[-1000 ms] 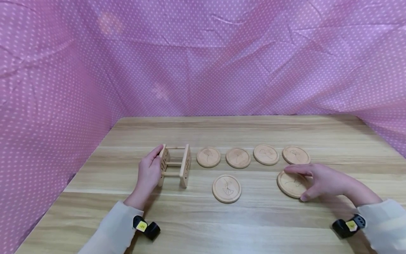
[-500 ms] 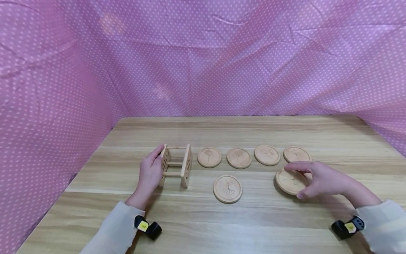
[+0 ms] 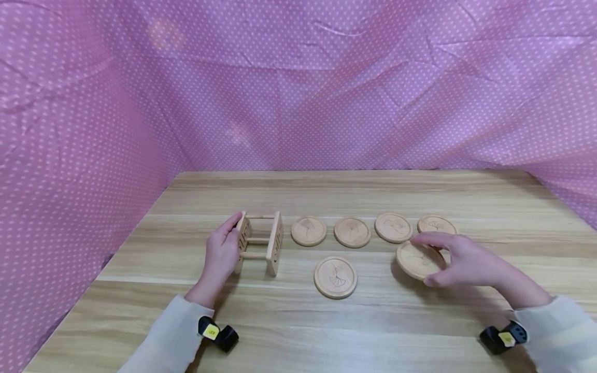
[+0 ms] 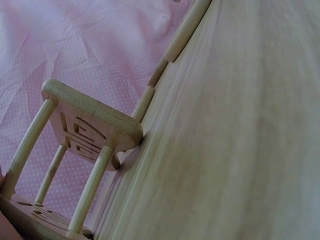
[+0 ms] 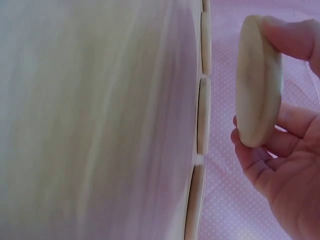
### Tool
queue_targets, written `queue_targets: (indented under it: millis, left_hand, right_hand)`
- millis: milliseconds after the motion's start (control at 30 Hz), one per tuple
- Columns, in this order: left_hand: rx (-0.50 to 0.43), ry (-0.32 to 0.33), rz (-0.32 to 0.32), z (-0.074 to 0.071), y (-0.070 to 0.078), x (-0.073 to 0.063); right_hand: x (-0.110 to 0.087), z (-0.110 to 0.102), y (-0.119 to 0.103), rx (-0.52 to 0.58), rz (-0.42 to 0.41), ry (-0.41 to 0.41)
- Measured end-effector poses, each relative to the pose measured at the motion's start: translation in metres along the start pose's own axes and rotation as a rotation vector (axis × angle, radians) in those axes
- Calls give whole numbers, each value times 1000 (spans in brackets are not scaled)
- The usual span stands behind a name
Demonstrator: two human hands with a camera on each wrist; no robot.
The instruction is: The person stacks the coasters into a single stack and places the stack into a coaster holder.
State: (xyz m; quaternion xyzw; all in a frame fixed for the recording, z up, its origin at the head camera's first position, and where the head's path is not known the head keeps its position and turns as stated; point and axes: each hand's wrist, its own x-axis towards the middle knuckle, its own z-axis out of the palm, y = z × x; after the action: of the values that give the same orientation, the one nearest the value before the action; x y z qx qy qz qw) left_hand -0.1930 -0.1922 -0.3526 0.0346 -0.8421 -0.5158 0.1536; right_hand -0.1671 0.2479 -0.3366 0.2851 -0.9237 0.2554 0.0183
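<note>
My left hand (image 3: 222,254) grips the left side panel of a small wooden coaster rack (image 3: 254,255), which stands on the table. Its two slotted panels are joined by round rods, and nothing sits between them; the left wrist view shows the rack (image 4: 90,112) from the side. My right hand (image 3: 471,264) pinches a round wooden coaster (image 3: 418,260) by its rim, thumb on the near edge and fingers on the far edge. In the right wrist view that coaster (image 5: 257,82) is lifted off the table. A ginkgo leaf is engraved on its upper face.
Behind lies a row of flat coasters: one beside the rack (image 3: 308,231), then a second coaster (image 3: 352,232), a third coaster (image 3: 393,228) and a partly covered coaster (image 3: 437,225). Another coaster (image 3: 335,277) lies nearer. Pink dotted cloth (image 3: 298,103) hangs behind the wooden table (image 3: 298,331).
My right hand has raised the coaster off the table and carried it a little to the left. The left hand and the rack have stayed in place.
</note>
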Motion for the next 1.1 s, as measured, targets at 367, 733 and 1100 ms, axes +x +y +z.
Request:
queue_targets:
  millis: [367,733,1100]
  left_hand:
    - [20,-16,-8,0,0,0]
    - [25,-19,-21,0,1,0]
    - [27,-24,-11,-1,1,0]
  right_hand:
    - [14,10,-14,76,21,18]
    - [28,21,-26,112,17,5]
    - [39,27,-41,141,-16,-13]
